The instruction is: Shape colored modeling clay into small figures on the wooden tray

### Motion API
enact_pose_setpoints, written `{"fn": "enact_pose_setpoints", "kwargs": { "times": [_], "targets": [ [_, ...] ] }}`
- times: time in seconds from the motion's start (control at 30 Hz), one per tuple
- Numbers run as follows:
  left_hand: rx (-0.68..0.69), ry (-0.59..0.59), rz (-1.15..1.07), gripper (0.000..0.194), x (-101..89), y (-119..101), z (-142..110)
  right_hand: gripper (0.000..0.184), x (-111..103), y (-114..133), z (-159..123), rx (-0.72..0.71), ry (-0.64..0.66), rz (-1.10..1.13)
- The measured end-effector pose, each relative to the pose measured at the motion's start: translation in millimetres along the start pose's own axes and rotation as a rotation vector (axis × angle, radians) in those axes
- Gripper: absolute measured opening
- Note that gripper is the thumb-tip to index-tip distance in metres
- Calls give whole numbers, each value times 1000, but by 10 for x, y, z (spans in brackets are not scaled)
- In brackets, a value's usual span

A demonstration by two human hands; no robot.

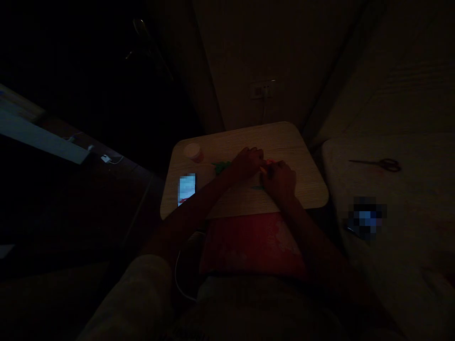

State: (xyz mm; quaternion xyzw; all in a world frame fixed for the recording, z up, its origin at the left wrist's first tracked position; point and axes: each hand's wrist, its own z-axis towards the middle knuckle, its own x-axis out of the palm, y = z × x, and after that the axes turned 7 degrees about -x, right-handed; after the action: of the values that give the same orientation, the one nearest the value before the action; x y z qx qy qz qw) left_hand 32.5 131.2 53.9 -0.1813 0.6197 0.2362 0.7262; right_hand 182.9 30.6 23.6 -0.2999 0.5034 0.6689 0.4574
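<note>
In the dim light my left hand [249,159] lies over the small wooden table [284,137], its fingers curled close to my right hand. My right hand [281,181] is closed, with its thumb and fingers pinched toward the left one. Between and behind them shows a small orange-pink piece [270,162], too dark to name. A green clump [222,167] of unclear kind lies left of my left hand. Beside my right hand is a thin dark-greenish strip [257,187]. What the fingertips hold is mostly hidden.
A pale cup [193,152] and a lit phone [186,188] are on the table's left side. Scissors [389,165] and a blurred device with a lit screen [367,219] lie on the pale surface at right. A wall socket [262,90] with a cord is behind the table.
</note>
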Motion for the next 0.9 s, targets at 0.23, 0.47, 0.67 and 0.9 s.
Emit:
{"fn": "enact_pose_setpoints", "kwargs": {
  "times": [0.23, 0.47, 0.67, 0.9],
  "targets": [
    [-55, 59, -45, 25, -10, -41, 9, 31, -26, -156, -6, -18, -13, 31],
    [-204, -52, -209, 26, -139, 122, -243, 30, -83, -203, -49, -55, -25, 105],
    [-458, -131, -259, 20, -212, 71, -617, 31, -152, -308, -225, -295, 62, 255],
    [-706, -278, -240, 22, -305, -361, -1306, 25, -198, -323, -429, -301, -3, 327]
  ]
}}
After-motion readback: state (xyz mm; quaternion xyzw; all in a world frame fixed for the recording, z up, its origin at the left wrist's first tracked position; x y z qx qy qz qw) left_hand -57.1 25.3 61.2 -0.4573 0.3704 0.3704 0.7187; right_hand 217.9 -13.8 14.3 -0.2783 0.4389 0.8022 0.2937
